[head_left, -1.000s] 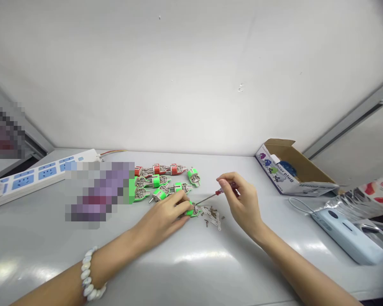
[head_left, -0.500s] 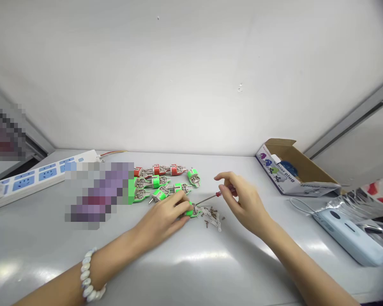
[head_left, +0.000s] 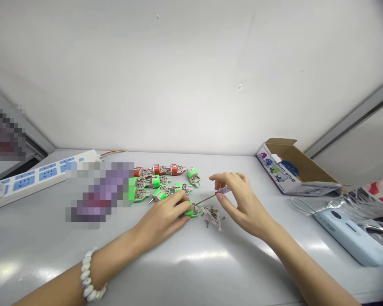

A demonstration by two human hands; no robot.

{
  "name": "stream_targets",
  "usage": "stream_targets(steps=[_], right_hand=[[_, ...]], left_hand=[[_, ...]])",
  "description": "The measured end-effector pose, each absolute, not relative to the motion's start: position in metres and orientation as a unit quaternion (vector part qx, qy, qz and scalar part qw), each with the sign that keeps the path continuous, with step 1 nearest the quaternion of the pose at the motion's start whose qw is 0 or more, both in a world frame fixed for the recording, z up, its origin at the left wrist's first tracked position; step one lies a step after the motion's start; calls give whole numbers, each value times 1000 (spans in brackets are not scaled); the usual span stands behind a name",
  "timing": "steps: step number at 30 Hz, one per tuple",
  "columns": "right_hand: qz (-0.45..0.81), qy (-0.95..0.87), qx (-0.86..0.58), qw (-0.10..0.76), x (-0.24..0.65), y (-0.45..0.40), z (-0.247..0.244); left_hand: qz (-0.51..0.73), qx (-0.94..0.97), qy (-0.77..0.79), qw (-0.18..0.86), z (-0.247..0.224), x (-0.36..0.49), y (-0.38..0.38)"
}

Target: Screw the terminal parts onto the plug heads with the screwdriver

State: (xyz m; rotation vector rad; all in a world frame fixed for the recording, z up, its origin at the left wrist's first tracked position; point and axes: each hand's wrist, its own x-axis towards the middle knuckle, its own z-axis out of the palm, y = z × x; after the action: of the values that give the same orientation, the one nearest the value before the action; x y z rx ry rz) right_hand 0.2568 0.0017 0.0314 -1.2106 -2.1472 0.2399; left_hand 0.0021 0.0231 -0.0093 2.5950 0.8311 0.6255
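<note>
1. Looking down on a glossy grey tabletop (head_left: 130, 267) from a head-worn camera, with a pale wall (head_left: 178, 85) behind.
2. Pinning an opened green plug (head_left: 190, 211) to the tabletop with the left hand (head_left: 167, 212): closed low over it, fingertips on its green end, metal innards exposed towards the right. Wearing a bracelet of pale beads (head_left: 87, 278) on the same wrist.
3. Gripping a slim screwdriver (head_left: 222, 192) in the right hand (head_left: 244, 206): mostly closed, with thumb at the clear purplish handle and index finger curving out above it. Slanting the shaft down leftward to the innards of the held plug; too small to tell whether quite touching.
4. Scattered just right of that plug: small brownish screws (head_left: 213, 210) and white plastic strips (head_left: 214, 219).
5. Laid out beyond the left hand: opened green plugs (head_left: 160, 194), then a row of red plugs (head_left: 178, 169), with a lone green plug (head_left: 194, 177) to the right.
6. Placed at far left: a white power strip (head_left: 47, 173) with blue socket faces. Just right of it, a purple shape (head_left: 105, 193) blurred into coarse blocks, impossible to identify.
7. Set at right: an open cardboard box (head_left: 282, 176) printed with "plug", holding something blue (head_left: 289, 166). Nearer, a pale blue device (head_left: 351, 233) beside clear plastic packaging (head_left: 349, 202).
</note>
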Motion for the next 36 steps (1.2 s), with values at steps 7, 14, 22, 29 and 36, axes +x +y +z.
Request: stream_targets(steps=[7, 14, 22, 29, 36], right_hand=[[94, -820, -459, 328, 257, 1, 33], [46, -827, -463, 315, 257, 2, 31], [62, -839, -442, 311, 257, 0, 33], [56, -820, -464, 330, 257, 3, 29], [42, -818, -469, 330, 256, 0, 30]], left_hand=[[227, 916, 289, 160, -8, 3, 23], [231, 917, 290, 148, -10, 3, 23], [237, 918, 285, 138, -10, 3, 23], [237, 916, 292, 137, -8, 4, 22], [233, 917, 294, 138, -8, 4, 22]])
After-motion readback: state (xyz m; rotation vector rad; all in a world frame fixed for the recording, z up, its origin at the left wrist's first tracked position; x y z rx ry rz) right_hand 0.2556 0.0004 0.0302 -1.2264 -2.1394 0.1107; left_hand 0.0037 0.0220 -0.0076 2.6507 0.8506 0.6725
